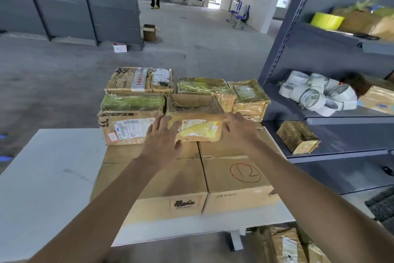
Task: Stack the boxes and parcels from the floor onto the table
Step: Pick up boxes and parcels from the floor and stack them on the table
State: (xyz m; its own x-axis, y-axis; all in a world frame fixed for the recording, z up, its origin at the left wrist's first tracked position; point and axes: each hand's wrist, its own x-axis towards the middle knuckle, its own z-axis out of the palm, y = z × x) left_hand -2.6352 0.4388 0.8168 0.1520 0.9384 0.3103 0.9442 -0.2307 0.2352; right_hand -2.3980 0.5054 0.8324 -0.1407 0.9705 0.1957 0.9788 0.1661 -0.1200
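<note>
Fingers released, your left hand (162, 137) is hiding part of the parcel (200, 130) while your right hand (239, 129) is touching its end.

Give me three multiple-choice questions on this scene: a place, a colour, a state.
1. Where is the box marked 12? A on the floor; B on the table; C on the shelf.
2. Its circled number is what colour? A blue; B black; C red.
3. The left hand is? A spread open against the yellow-labelled parcel; B a fist; C holding tape.
B, it rests on the white table; C, the ink is red; A, its fingers are straight and splayed.
</note>
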